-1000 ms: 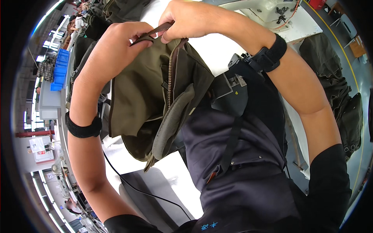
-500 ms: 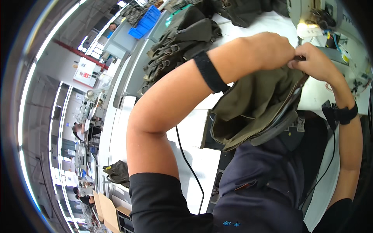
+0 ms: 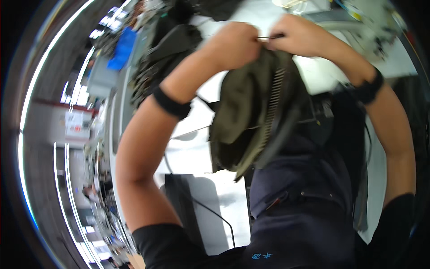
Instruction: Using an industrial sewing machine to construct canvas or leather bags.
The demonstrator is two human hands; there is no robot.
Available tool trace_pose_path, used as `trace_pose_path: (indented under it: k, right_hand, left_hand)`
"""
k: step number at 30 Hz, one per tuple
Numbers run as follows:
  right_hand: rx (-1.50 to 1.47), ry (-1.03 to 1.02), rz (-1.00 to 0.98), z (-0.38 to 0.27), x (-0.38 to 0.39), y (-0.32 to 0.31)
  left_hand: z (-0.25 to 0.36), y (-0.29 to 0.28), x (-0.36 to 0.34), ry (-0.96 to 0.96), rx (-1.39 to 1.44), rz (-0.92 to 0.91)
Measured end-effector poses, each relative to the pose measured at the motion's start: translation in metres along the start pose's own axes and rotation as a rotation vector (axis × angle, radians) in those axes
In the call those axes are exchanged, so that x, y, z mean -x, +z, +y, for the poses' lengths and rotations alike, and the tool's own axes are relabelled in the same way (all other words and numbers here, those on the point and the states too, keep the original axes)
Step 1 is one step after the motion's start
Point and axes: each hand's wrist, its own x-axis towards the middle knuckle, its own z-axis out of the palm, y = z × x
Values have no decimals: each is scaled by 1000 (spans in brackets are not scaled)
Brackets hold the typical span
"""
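- Bag (image 3: 239,96), olive green, hanging just below both hands, its upper edge gathered up near the fingers and its lower end over the wearer's lap
- Its cloth looks soft and matt, lighter on the left panel, darker toward the right, with loose upright folds running down from the grip
- A zip (image 3: 274,101) with brassy teeth curves down the bag's right part, from under the right hand toward a pointed lower tip
- Left of the zip the bag sags into a dark hollow; right of it lies a greyish padded-looking flank, too blurred for detail
- Left hand (image 3: 235,45): curled tight, knuckles up, fingertips clamped at one end of a thin dark strip (image 3: 264,37)
- Right hand (image 3: 300,36): thumb and bent fingers pinching the strip's other end, hands near each other but apart, the strip taut across the gap
- Left of the left hand, a pile (image 3: 174,47) of dark cloth pieces
- Below the hands, beyond the bag, a white table (image 3: 233,193) and a black cable (image 3: 212,210)
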Motion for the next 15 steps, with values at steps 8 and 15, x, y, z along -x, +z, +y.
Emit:
trace_pose_path:
  k: [8,15]
  right_hand:
    - [-73,81,75,3,-4,6]
    - [-21,82,-8,8,-17,11]
  left_hand:
    - [8,-25,0,-40,180,-153]
    - [11,-23,-7,62,51,-145]
